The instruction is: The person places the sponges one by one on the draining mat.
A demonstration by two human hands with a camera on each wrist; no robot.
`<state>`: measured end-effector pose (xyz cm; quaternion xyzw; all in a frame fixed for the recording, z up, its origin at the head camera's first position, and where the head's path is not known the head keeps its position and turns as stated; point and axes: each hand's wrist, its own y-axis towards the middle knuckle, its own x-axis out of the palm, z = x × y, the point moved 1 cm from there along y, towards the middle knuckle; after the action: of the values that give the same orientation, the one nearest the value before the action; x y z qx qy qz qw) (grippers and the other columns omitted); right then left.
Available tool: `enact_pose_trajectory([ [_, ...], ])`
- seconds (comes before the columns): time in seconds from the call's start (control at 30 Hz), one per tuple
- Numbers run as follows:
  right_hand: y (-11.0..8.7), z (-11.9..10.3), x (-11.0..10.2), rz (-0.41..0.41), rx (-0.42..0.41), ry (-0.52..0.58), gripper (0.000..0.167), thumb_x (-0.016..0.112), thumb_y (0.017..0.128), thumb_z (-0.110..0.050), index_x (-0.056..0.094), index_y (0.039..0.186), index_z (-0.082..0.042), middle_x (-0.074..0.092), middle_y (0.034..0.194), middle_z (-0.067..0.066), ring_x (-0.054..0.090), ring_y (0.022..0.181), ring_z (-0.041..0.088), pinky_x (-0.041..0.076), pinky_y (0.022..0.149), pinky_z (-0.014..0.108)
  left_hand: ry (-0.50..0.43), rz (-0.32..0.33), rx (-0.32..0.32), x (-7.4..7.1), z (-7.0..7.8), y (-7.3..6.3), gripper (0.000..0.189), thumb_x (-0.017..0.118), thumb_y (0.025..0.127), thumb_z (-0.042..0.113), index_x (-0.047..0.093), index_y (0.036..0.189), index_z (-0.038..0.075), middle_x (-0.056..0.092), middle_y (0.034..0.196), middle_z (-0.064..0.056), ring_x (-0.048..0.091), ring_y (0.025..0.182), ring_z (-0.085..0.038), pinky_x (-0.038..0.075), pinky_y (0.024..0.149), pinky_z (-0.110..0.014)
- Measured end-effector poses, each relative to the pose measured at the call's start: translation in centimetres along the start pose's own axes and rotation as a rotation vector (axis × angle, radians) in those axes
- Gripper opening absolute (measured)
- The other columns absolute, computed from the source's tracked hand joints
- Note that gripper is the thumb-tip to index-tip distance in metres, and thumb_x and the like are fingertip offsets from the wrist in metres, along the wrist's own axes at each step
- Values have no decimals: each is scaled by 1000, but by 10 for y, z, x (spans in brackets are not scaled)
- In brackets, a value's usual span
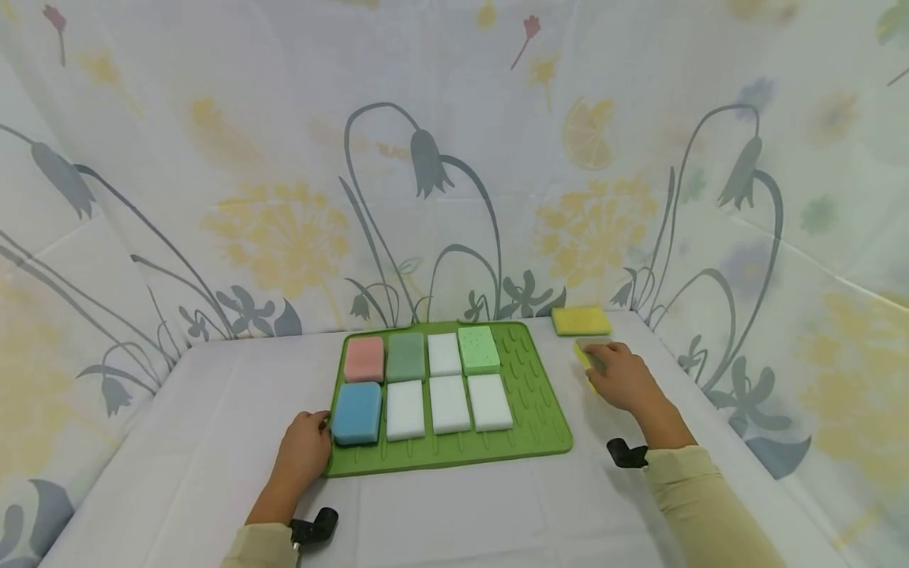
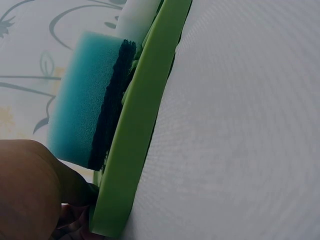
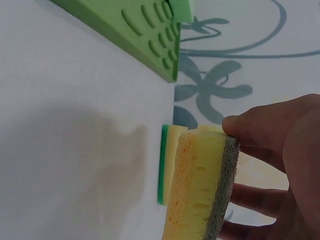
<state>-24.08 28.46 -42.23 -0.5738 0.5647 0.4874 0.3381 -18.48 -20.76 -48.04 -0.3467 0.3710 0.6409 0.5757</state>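
Between thumb and fingers, my right hand [image 1: 619, 374] pinches a yellow sponge [image 3: 199, 180] with a grey scouring side, held on edge right of the green mat [image 1: 454, 457]. At the mat's left edge, my left hand [image 1: 305, 450] grips the rim with thumb and curled fingers. Close beside it, a blue sponge [image 2: 85, 100] lies on the mat, dark scouring side down. Two rows of sponges fill most of the mat: a pink sponge [image 1: 364, 360], a grey-green sponge [image 1: 406, 356], a speckled light green sponge [image 1: 479, 350] and several white sponges [image 1: 405, 409].
Behind my right hand, another yellow sponge [image 1: 581, 321] with a green underside lies on the white tablecloth [image 1: 497, 513]. The mat's right strip shows bare raised ridges [image 1: 525, 379]. A flower-printed curtain [image 1: 454, 158] stands along the back and sides.
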Motion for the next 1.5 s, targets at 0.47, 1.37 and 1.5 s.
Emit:
enact_pose_trajectory([
  [0.47,19,-24,16,0,-11,21,44,55,95,-21,53,136,-5,45,137,34,48,116,58,42,93,65,11,3,15,-4,3,-2,34,49,95,4,57,123,-14,59,108,-29,60,101,-41,51,84,-52],
  [1.37,52,-59,42,-19,-40,75,45,53,98,-25,51,139,-6,43,141,31,46,122,55,40,98,63,5,-12,-14,-2,1,-3,35,47,95,4,56,125,-13,58,111,-30,59,105,-42,50,87,-53],
  [1.5,56,-67,41,-9,-46,79,45,53,98,-24,51,138,-4,43,141,31,46,123,53,41,98,63,6,-4,-7,-1,0,-1,35,48,95,4,56,125,-13,58,111,-30,59,104,-42,50,86,-53],
])
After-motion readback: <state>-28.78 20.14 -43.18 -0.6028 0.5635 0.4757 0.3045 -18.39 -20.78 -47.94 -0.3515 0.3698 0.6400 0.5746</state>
